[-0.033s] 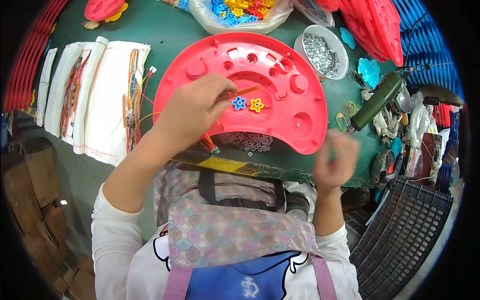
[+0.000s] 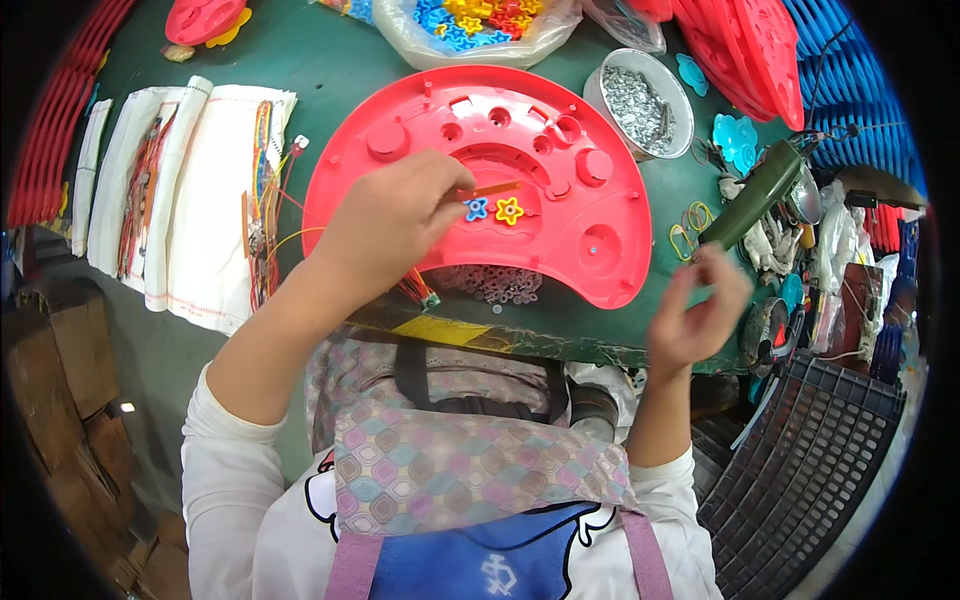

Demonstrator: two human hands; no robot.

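My left hand (image 2: 405, 205) is over the left part of a red half-moon plastic shell (image 2: 460, 85), which lies with its pegs and sockets facing up. Thumb and fingers pinch a thin orange-brown strip (image 2: 498, 188). Just below the strip, a blue star-shaped piece (image 2: 475, 209) and a yellow star-shaped piece (image 2: 509, 210) sit in the shell. Right of the shell, my right hand (image 2: 700, 312) is raised with its fingers bent and a gap between thumb and forefinger. No object shows in it. Its blurred fingertips are by the lower end of a dark green power screwdriver (image 2: 748, 208).
A white bowl of screws (image 2: 675, 140) stands behind the shell's right side. Small clear rings (image 2: 490, 285) lie at its near edge. Wire bundles rest on white cloth (image 2: 215, 200) at left. A bag of coloured stars (image 2: 545, 45) is at the back; a black crate (image 2: 810, 450) stands lower right.
My right hand has moved up and right, from beside the shell's right tip toward the screwdriver, and its fingers have spread. The left hand keeps the strip over the shell.
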